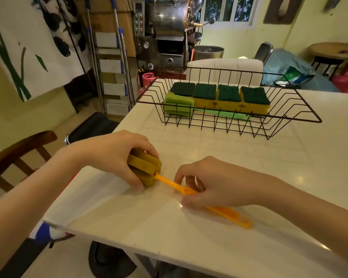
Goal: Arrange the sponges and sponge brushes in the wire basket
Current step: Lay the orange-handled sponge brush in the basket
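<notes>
A yellow sponge brush (pixel 147 167) with an orange handle lies on the white table (pixel 249 167) near its front left corner. My left hand (pixel 113 155) grips the brush's sponge head. My right hand (pixel 205 183) pinches the middle of the orange handle, whose hooked end sticks out to the right. Farther back stands the black wire basket (pixel 289 119). Inside it, a row of yellow sponges with dark green scrub tops (pixel 227 97) stands side by side, with a green sponge brush (pixel 179 103) lying under them, its head at the left.
The table's left edge drops off beside my left hand, with a wooden chair (pixel 18 149) and a black stool (pixel 92 125) below. A white chair back (pixel 225 67) stands behind the basket. A metal machine and a stepladder are at the far wall.
</notes>
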`<state>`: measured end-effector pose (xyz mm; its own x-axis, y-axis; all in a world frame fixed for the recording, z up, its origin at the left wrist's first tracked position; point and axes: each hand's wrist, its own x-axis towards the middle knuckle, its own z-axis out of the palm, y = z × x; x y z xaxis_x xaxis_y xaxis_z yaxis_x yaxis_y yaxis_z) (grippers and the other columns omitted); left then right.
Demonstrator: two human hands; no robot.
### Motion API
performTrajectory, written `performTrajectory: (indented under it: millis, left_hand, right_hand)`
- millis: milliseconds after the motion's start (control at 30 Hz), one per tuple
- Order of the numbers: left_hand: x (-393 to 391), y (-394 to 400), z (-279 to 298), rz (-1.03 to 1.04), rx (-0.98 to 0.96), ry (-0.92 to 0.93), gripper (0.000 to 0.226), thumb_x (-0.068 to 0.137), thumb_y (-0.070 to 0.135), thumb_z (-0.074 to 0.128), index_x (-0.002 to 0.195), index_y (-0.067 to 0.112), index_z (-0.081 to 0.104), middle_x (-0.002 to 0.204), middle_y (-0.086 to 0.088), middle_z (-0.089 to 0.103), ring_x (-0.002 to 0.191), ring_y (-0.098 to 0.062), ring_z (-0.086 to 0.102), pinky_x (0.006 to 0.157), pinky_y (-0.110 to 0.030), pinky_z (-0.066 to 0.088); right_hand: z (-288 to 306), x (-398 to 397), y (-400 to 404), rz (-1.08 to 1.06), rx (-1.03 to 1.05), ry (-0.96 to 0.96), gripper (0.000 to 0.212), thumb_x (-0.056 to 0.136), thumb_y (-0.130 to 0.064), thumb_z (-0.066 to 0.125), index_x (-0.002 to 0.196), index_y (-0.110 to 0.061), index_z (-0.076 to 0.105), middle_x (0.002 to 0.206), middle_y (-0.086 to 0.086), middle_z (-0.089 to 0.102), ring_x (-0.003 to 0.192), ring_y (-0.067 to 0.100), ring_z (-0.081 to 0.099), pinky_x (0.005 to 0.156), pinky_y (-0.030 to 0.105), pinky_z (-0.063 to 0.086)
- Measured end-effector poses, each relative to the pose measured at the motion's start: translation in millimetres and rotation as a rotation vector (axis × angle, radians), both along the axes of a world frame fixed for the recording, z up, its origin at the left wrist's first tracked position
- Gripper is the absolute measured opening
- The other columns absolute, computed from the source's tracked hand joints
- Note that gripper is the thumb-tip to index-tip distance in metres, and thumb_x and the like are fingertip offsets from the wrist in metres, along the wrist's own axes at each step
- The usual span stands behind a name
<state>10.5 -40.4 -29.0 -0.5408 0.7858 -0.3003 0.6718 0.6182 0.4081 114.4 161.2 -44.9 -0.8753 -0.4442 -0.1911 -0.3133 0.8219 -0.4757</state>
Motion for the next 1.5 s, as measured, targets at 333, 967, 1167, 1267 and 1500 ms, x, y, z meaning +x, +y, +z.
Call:
performTrajectory:
  millis: [333, 967, 1167, 1267, 1500]
  left_hand:
    - [-14.5, 34.4, 31.3, 0.035, 0.207, 0.205, 0.055, 0.058, 0.050, 0.071, 0.107, 0.038, 0.051, 0.099, 0.021, 0.053, 0.093, -0.005, 0.051, 0.070, -0.015, 0.042]
    - [-113.1, 138.6, 75.8, 0.070, 0.485, 0.337, 0.056, 0.061, 0.043, 0.076, 0.111, 0.028, 0.055, 0.107, 0.004, 0.055, 0.095, -0.013, 0.052, 0.077, -0.024, 0.047]
    - [-114.7, 142.4, 94.8, 0.280, 1.262, -0.029, 0.070, 0.061, 0.040, 0.075, 0.122, 0.036, 0.041, 0.123, 0.011, 0.048, 0.114, -0.008, 0.048, 0.094, -0.032, 0.044]
    - [-105.9, 150.5, 99.8, 0.335, 1.281, -0.199, 0.077, 0.060, 0.041, 0.072, 0.128, 0.032, 0.038, 0.126, 0.009, 0.049, 0.114, -0.010, 0.051, 0.097, -0.035, 0.043]
    - [-98.0, 174.2, 72.2, 0.239, 0.607, -0.411, 0.041, 0.086, 0.033, 0.052, 0.126, 0.025, 0.047, 0.121, -0.003, 0.060, 0.108, -0.018, 0.060, 0.094, -0.033, 0.048]
  right_hand:
    - [40.8, -17.4, 36.4, -0.147, 0.161, 0.197, 0.029, 0.086, -0.035, 0.056, 0.115, -0.033, 0.055, 0.094, -0.010, 0.058, 0.083, 0.007, 0.054, 0.076, 0.029, 0.052]
    - [73.3, -98.3, 123.5, -0.545, -0.075, 0.456, 0.024, 0.088, -0.021, 0.055, 0.109, -0.028, 0.063, 0.078, -0.011, 0.059, 0.069, 0.007, 0.054, 0.057, 0.017, 0.039]
    - [83.2, -115.3, 130.5, -0.663, -0.512, 0.488, 0.018, 0.085, -0.016, 0.059, 0.102, -0.018, 0.065, 0.093, 0.007, 0.070, 0.089, 0.017, 0.065, 0.080, 0.028, 0.051]
    - [87.3, -125.3, 126.1, -0.684, -1.154, 0.281, 0.018, 0.083, -0.009, 0.060, 0.100, -0.013, 0.065, 0.087, 0.005, 0.070, 0.083, 0.016, 0.067, 0.081, 0.034, 0.057]
    - [68.4, -139.8, 111.9, -0.600, -1.892, 0.015, 0.016, 0.086, -0.004, 0.052, 0.095, -0.010, 0.064, 0.073, 0.006, 0.073, 0.069, 0.014, 0.071, 0.065, 0.031, 0.060]
